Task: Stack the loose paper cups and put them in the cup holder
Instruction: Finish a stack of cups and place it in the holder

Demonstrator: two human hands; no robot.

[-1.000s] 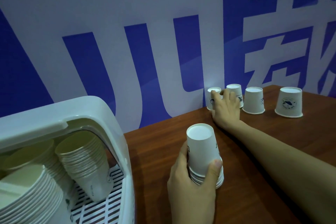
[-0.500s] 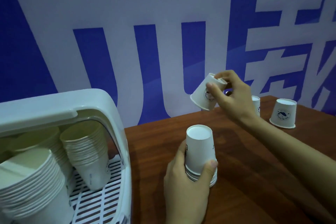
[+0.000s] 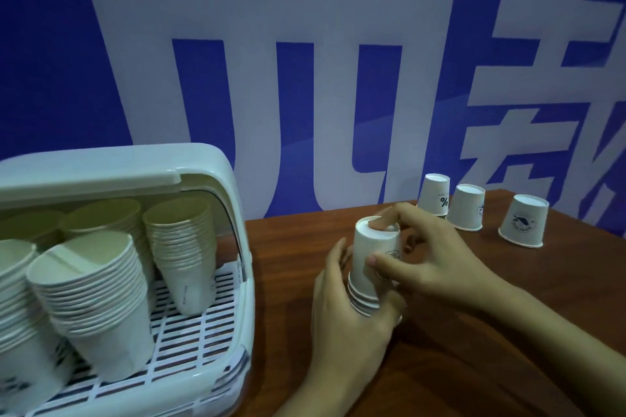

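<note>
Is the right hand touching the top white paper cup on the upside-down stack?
Touching. The head view shows the right hand with a finger on the top white paper cup's upturned base and its thumb against the side.

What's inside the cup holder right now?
The cup holder holds several leaning stacks of paper cups, mouths up, on a white slatted rack. Its far-left part is out of frame, so the full count is hidden.

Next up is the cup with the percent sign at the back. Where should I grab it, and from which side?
Probably grip the percent-sign cup around its upper wall, coming from above and the front. It stands upside down, narrow base up, so fingers close easily there. Another cup stands close on its right; the left side is free.
</note>
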